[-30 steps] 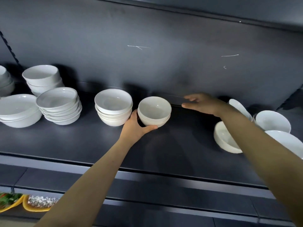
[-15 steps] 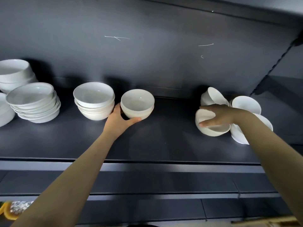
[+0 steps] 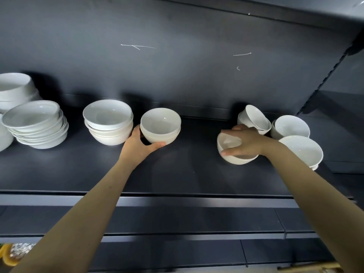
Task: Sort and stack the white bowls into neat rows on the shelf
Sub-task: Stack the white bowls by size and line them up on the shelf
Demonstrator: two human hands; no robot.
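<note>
The left hand [image 3: 140, 146] cups a small stack of bowls [image 3: 160, 125], thumb curled round its near side; a wider stack [image 3: 108, 123] sits just beside the knuckles. The right hand [image 3: 246, 143] grips a tilted bowl [image 3: 238, 160] across its rim, with loose bowls [image 3: 291, 127] crowded just behind. Bare shelf [image 3: 193, 164] lies between the hands.

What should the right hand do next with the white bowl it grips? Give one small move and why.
Probably lift the white ceramic bowl clear of the dark shelf and carry it left. The right hand grips its rim, and the left hand steadies a short stack of similar-sized white bowls, with bare shelf between them.
</note>
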